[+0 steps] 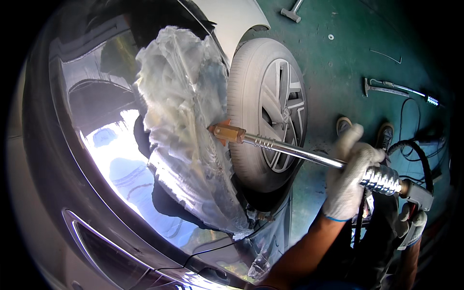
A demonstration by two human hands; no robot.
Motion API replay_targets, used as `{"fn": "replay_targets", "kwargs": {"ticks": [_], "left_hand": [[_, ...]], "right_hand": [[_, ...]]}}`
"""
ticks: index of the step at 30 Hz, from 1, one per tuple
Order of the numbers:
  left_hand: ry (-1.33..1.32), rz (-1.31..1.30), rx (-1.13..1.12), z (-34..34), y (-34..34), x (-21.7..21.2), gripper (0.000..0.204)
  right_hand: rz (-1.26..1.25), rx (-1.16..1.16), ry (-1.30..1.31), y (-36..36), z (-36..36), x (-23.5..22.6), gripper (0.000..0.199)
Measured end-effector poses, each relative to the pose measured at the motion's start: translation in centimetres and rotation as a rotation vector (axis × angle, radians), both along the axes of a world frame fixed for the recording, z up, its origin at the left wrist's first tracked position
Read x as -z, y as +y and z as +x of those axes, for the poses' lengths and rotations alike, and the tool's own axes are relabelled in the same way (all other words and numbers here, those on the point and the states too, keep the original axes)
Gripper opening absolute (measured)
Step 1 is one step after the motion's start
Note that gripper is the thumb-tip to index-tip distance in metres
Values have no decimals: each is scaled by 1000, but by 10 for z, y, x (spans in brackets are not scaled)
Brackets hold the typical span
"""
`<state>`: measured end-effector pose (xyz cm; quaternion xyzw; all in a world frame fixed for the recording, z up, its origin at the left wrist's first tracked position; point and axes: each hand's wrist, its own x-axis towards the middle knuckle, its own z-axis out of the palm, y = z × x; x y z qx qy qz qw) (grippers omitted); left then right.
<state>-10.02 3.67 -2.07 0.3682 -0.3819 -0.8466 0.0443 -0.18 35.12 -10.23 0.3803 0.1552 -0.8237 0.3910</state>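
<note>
A dent-pulling tool with a chrome rod (290, 150) reaches from the lower right to a car's fender. Its copper tip (227, 133) presses on the sanded bare-metal patch (183, 111) of the dark glossy panel. My left hand (348, 174), in a white work glove, grips the rod just ahead of the ribbed chrome weight (383, 180). My right hand (411, 224), also gloved, holds the grey pistol-style handle (418, 193) at the tool's rear end, where a black cable leaves it.
The car's wheel (270, 111) with a grey alloy rim stands right behind the tool. On the green floor lie a hammer (291, 12), a long-handled body hammer (386, 88) and loose black cable (411, 145). My shoes (385, 135) show beside the tyre.
</note>
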Motion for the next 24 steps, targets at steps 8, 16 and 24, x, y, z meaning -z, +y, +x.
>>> {"fn": "replay_targets", "kwargs": {"ticks": [8, 16, 24], "left_hand": [[249, 210, -210, -39, -162, -40, 28], [366, 213, -250, -46, -157, -34, 32], [-130, -292, -480, -63, -139, -59, 19]], "right_hand": [[-69, -80, 45, -7, -18, -16, 39], [-110, -84, 44, 12, -2, 3, 41], [-48, -37, -73, -3, -17, -8, 37]]}}
